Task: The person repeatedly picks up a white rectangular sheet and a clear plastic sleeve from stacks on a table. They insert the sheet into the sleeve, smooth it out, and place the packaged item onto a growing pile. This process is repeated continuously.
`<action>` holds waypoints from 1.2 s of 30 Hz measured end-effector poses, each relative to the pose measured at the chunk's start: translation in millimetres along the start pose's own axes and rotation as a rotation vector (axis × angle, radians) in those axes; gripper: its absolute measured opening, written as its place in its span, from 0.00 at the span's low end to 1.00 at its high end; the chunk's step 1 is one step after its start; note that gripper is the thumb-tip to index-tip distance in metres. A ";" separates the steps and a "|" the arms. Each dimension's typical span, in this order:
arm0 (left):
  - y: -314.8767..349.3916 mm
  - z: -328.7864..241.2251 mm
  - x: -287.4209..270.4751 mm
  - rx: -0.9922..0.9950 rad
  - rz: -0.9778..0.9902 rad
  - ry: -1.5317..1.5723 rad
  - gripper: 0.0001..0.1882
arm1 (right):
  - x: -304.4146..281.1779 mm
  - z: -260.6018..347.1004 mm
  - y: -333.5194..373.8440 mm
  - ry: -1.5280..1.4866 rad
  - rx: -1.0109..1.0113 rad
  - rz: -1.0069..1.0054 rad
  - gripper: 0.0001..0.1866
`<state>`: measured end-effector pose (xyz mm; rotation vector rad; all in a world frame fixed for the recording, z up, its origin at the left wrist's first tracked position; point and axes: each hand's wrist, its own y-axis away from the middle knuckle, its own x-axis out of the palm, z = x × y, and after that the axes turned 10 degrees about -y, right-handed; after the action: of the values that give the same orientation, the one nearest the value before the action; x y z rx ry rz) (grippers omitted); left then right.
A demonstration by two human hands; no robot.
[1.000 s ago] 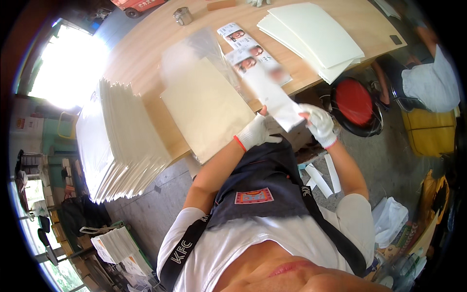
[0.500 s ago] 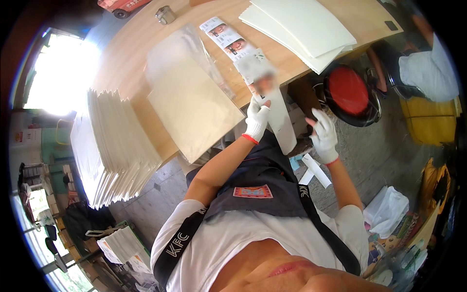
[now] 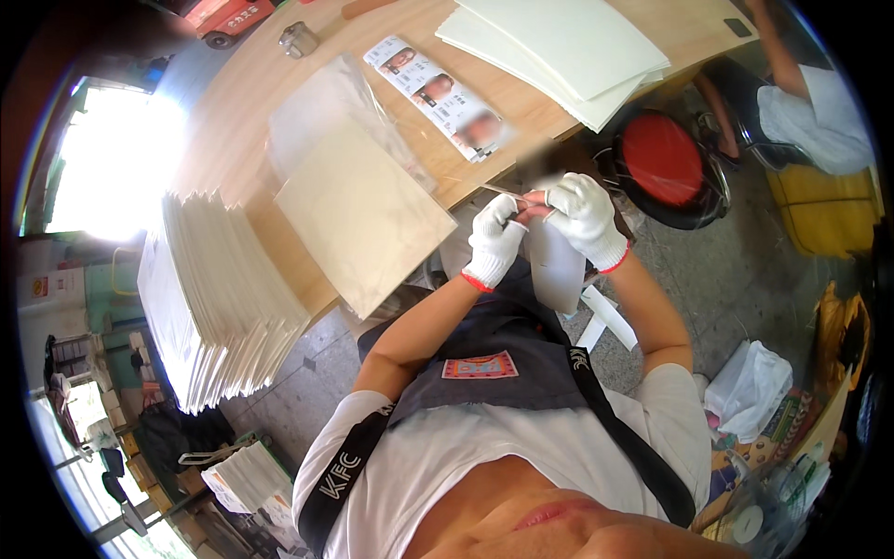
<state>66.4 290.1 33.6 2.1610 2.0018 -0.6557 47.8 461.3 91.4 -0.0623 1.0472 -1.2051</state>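
My left hand [image 3: 496,240] and my right hand [image 3: 585,222], both in white knit gloves with red cuffs and bare fingertips, meet just off the table's near edge. Their fingertips pinch the upper end of a white label strip [image 3: 557,272], which hangs down over my lap. The exact grip point is small and partly covered by the fingers. Beyond them on the table lies a printed label strip [image 3: 438,98] with small portrait pictures. To the left of my left hand, a cream sheet [image 3: 365,212] overhangs the table edge, with clear plastic sleeves [image 3: 326,98] behind it.
A tall stack of white boards [image 3: 219,303] stands at the table's left. White sheets [image 3: 568,47] lie fanned at the far right, near a metal tin [image 3: 298,40]. A red-topped stool [image 3: 661,158] and another person's arm [image 3: 782,56] are at right. Paper scraps [image 3: 605,321] lie below.
My right hand has come up and left to join my left hand. The label strip has come off the table edge toward me, and both hands now pinch it. The printed strip stays on the table.
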 end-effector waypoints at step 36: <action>-43.6 79.8 -262.5 0.212 -0.335 -0.641 0.15 | 288.5 -88.1 -250.7 -0.254 -0.258 0.366 0.15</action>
<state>-2.0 23.8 73.4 1.4179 1.9781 -1.4440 -202.3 173.7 -0.9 -0.2098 0.9351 -0.7070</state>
